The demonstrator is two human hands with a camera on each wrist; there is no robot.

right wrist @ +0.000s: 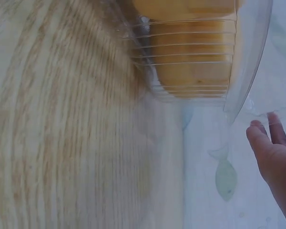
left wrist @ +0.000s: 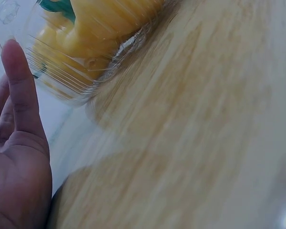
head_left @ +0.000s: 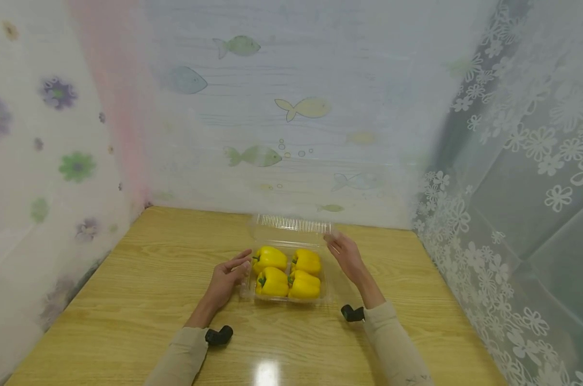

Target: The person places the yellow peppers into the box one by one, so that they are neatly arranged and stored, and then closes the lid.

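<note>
A clear plastic clamshell box [head_left: 285, 301] sits on the table with several yellow bell peppers [head_left: 304, 284] in its base, stacked in two rows. Its transparent lid [head_left: 291, 236] is raised and tilted back behind them. At the lid's right edge, my right hand [head_left: 346, 258] pinches the plastic with its fingertips. My left hand [head_left: 225, 280] is beside the box's left rim, fingers extended and fingertips at the plastic. In the left wrist view, one finger [left wrist: 20, 76] reaches up to the clear rim. Ribbed side walls [right wrist: 190, 57] cover the peppers in the right wrist view.
The wooden table [head_left: 176, 257] meets a fish-patterned curtain [head_left: 291, 134] behind the box. Flowered curtains hang at the left [head_left: 74, 166] and right [head_left: 523, 214]. A black wrist camera [head_left: 219, 336] is by the left cuff, and another camera [head_left: 352, 313] by the right.
</note>
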